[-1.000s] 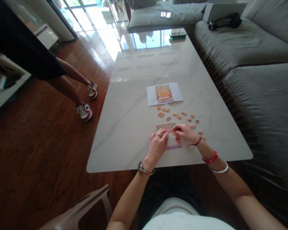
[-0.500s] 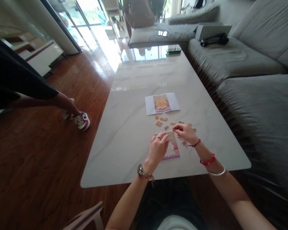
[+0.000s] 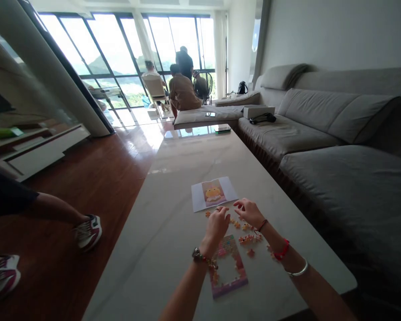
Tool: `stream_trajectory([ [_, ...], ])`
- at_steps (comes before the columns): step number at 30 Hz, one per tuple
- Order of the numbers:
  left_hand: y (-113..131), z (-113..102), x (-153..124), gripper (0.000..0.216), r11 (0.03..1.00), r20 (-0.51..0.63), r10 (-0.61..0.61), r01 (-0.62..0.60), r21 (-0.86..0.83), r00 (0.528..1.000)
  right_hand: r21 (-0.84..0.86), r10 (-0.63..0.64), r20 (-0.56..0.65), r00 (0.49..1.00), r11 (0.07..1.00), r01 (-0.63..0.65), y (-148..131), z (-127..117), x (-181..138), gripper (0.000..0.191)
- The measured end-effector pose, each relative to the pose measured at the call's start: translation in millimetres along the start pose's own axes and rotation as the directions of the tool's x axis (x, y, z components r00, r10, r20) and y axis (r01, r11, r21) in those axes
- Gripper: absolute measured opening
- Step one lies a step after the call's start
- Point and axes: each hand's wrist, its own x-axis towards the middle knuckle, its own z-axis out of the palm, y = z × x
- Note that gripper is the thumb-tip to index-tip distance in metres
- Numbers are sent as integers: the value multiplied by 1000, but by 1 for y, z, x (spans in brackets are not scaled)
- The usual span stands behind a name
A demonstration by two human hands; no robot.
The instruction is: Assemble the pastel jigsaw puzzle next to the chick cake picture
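Though close, left hand (image 3: pixel 217 224) and right hand (image 3: pixel 251 213) apart, fingers (image 3: pixel 239 203) bent.

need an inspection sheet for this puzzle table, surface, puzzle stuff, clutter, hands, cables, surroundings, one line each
surface: pale marbled table, glossy, reflecting light at its far end
job's things: puzzle board with a partly filled picture; loose puzzle pieces beyond it and to its right; creased picture sheet beyond those
clutter: flat dark device at the table's far end
grip: left hand and right hand above the pieces, fingers bent; whether either holds a piece is unclear
cables: nothing seen
surroundings: grey sofa on the right; bystander's leg on the left; people near the windows
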Motion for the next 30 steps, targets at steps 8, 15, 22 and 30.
stream_trajectory([
  [8, -11, -1, -5, 23, 999, -11, -26, 26, 32, 1000, 28, -59, 29, 998, 998, 58, -4, 10, 2, 17],
  [15, -15, -1, -6, 21, 997, -15, -41, 42, 58, 999, 8, -73, 28, 997, 997, 72, -2, 11, 5, 17],
  [22, -19, -6, -8, 18, 997, -13, -52, 52, 55, 999, -11, -82, 43, 996, 997, 82, -4, 12, 5, 18],
  [30, -20, -6, -10, 18, 997, 5, -60, 60, 51, 998, -21, -80, 52, 995, 996, 81, -4, 13, 5, 17],
])
